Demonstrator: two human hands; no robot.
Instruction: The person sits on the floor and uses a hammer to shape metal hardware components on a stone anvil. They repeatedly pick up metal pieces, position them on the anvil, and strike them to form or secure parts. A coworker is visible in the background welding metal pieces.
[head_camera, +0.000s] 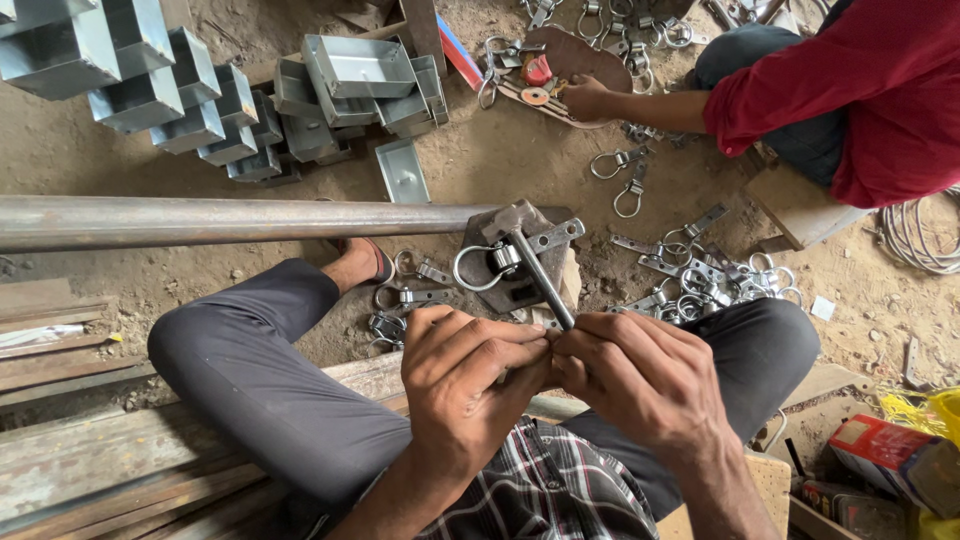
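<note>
Head view. The left hand (468, 372) and right hand (632, 372) meet fingertip to fingertip, each grip closed around the near end of a metal rod (540, 279). The rod slants away from the hands to a ring latch (497, 262) lying on a metal block (515, 250) on the dirt floor. Beyond the block lies a long steel pipe (220, 220); right of the block, loose ring latches (700, 275); farther off, a co-worker's hand (585, 98).

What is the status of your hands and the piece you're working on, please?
Left hand and right hand both pinching the steel rod. Rod tip on the ring hasp. Nothing blocking.
</note>
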